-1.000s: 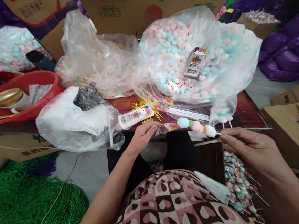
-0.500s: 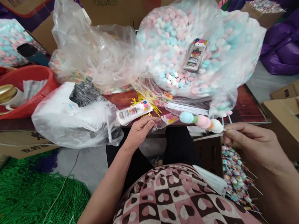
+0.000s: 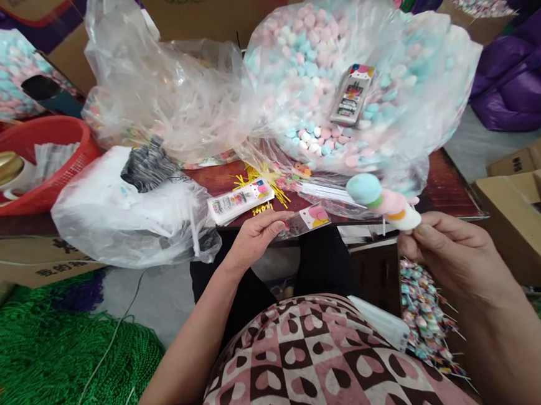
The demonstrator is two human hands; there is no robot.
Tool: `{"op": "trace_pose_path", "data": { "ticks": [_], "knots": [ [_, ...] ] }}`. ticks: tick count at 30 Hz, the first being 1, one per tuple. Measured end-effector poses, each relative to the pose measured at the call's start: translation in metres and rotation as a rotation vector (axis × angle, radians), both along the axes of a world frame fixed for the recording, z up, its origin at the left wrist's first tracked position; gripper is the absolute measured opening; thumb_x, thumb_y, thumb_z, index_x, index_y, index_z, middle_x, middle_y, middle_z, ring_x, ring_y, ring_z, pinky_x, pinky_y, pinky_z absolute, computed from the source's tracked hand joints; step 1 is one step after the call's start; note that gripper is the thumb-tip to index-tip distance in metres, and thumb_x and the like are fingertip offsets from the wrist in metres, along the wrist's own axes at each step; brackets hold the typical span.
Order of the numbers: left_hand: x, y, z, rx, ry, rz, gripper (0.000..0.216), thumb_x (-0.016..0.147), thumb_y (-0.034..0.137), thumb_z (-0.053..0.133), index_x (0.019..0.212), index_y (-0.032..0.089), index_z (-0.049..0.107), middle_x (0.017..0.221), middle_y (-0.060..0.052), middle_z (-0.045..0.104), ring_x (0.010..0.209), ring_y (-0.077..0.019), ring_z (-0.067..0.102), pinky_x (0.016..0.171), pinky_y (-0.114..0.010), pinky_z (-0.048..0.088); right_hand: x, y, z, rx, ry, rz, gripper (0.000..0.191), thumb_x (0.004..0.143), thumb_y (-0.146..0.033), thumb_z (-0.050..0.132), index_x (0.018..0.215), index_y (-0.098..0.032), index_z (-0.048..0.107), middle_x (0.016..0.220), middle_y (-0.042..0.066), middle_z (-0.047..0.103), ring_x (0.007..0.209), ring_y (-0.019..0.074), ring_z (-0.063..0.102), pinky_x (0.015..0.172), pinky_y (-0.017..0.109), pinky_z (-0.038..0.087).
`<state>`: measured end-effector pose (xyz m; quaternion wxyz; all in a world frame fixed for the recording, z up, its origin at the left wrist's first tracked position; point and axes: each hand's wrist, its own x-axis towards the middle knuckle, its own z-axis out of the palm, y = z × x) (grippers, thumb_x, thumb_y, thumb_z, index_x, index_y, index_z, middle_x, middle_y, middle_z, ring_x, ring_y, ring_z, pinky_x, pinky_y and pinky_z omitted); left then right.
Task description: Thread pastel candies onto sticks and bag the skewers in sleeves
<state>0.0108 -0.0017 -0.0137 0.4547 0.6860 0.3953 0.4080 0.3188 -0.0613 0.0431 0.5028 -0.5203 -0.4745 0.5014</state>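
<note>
Pulling apart from the clear printed sleeve [image 3: 317, 216], the marshmallow skewer [image 3: 389, 202] now stands separate at 3 o'clock from the centre of the view, where half a second ago its blue end sat close beside the sleeve's printed edge. A plain gap shows between them, so I judge that the sweets are not inside the sleeve at this moment and that the two have yet to be brought together.

The right hand [image 3: 459, 247] pinches the skewer's lower end between thumb and fingers, just under the white piece; the stick itself is mostly hidden by the grip. From that hand the skewer leans towards 10 o'clock, tipped up more steeply than it was, blue piece uppermost. The left hand [image 3: 257, 238], near the counter's [image 3: 452, 191] front edge, has thumb and forefinger closed on the sleeve's near end; the sleeve points towards 3 o'clock from there. Whether its mouth is spread I cannot tell.

Just beyond the left hand, towards 11 o'clock, lies a stack of printed sleeves [image 3: 241, 201], with yellow ties [image 3: 279, 192] beside it. The big bag of marshmallows [image 3: 316, 68] sits at 1 o'clock.
</note>
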Motion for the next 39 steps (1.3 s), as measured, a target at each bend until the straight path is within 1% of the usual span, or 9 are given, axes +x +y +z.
{"op": "trace_pose_path", "data": {
  "ticks": [5, 11, 16, 21, 26, 28, 30, 34, 39],
  "knots": [
    [0.009, -0.001, -0.002, 0.02, 0.034, -0.027, 0.035, 0.094, 0.041, 0.052, 0.112, 0.019, 0.073, 0.096, -0.007, 0.072, 0.086, -0.0146, 0.063, 0.08, -0.026, 0.047, -0.039, 0.019, 0.002, 0.146, 0.079, 0.027, 0.012, 0.084, -0.034, 0.072, 0.083, -0.022, 0.072, 0.082, 0.002, 0.074, 0.07, 0.0139, 0.065, 0.072, 0.029, 0.051],
    [0.012, -0.004, -0.002, 0.135, 0.123, -0.01, 0.033, 0.095, 0.038, 0.051, 0.112, 0.018, 0.072, 0.091, -0.005, 0.071, 0.083, -0.0134, 0.062, 0.08, -0.026, 0.047, -0.071, 0.032, -0.003, 0.21, 0.05, 0.09, 0.015, 0.088, -0.037, 0.068, 0.086, -0.021, 0.07, 0.083, 0.002, 0.074, 0.067, 0.014, 0.066, 0.067, 0.03, 0.055],
    [0.014, -0.005, -0.005, 0.262, 0.215, 0.061, 0.035, 0.097, 0.038, 0.048, 0.112, 0.018, 0.071, 0.091, -0.005, 0.071, 0.084, -0.0141, 0.063, 0.081, -0.027, 0.048, -0.075, 0.033, -0.003, 0.11, 0.073, 0.106, 0.019, 0.087, -0.041, 0.068, 0.085, -0.021, 0.067, 0.083, 0.003, 0.071, 0.072, 0.0155, 0.067, 0.058, 0.027, 0.057],
    [0.018, -0.008, -0.009, 0.402, 0.31, 0.091, 0.037, 0.098, 0.039, 0.044, 0.105, 0.017, 0.073, 0.089, -0.006, 0.07, 0.086, -0.0157, 0.064, 0.08, -0.028, 0.048, -0.085, 0.031, -0.012, -0.099, 0.256, 0.307, 0.019, 0.083, -0.041, 0.071, 0.082, -0.023, 0.068, 0.087, 0.002, 0.065, 0.085, 0.0187, 0.068, 0.049, 0.024, 0.059],
    [0.022, -0.013, -0.012, 0.441, 0.364, 0.152, 0.037, 0.098, 0.038, 0.042, 0.099, 0.018, 0.073, 0.087, -0.007, 0.069, 0.084, -0.0164, 0.062, 0.081, -0.03, 0.047, -0.093, 0.026, -0.026, -0.175, 0.292, 0.333, 0.02, 0.083, -0.042, 0.07, 0.086, -0.023, 0.068, 0.12, 0.006, 0.063, 0.103, 0.0219, 0.064, 0.053, 0.026, 0.063],
    [0.023, -0.014, -0.012, 0.413, 0.348, 0.178, 0.037, 0.098, 0.037, 0.042, 0.099, 0.018, 0.073, 0.089, -0.008, 0.069, 0.086, -0.017, 0.062, 0.081, -0.03, 0.047, -0.093, 0.025, -0.028, -0.127, 0.252, 0.305, 0.019, 0.083, -0.041, 0.07, 0.086, -0.023, 0.069, 0.135, 0.005, 0.056, 0.11, 0.0225, 0.06, 0.058, 0.027, 0.064],
    [0.023, -0.014, -0.011, 0.349, 0.328, 0.204, 0.037, 0.098, 0.038, 0.042, 0.099, 0.018, 0.074, 0.089, -0.007, 0.07, 0.085, -0.0169, 0.062, 0.08, -0.03, 0.047, -0.091, 0.025, -0.028, -0.09, 0.246, 0.279, 0.018, 0.083, -0.04, 0.07, 0.085, -0.022, 0.068, 0.137, 0.004, 0.054, 0.112, 0.0228, 0.059, 0.059, 0.028, 0.065],
    [0.014, -0.01, -0.008, 0.157, 0.181, 0.238, 0.036, 0.095, 0.042, 0.048, 0.097, 0.019, 0.074, 0.086, -0.006, 0.071, 0.082, -0.0159, 0.062, 0.079, -0.029, 0.047, -0.079, 0.025, -0.014, -0.067, 0.3, 0.163, 0.02, 0.082, -0.042, 0.071, 0.082, -0.023, 0.063, 0.11, 0.004, 0.066, 0.106, 0.0234, 0.065, 0.053, 0.026, 0.062],
    [-0.005, -0.01, -0.008, -0.188, -0.125, 0.242, 0.037, 0.087, 0.05, 0.06, 0.097, 0.018, 0.075, 0.087, -0.004, 0.072, 0.071, -0.0129, 0.059, 0.071, -0.026, 0.047, -0.051, 0.021, -0.002, -0.014, 0.275, 0.04, 0.019, 0.08, -0.036, 0.074, 0.075, -0.022, 0.064, 0.085, 0.001, 0.067, 0.09, 0.0238, 0.073, 0.05, 0.025, 0.058]
  ]
}}
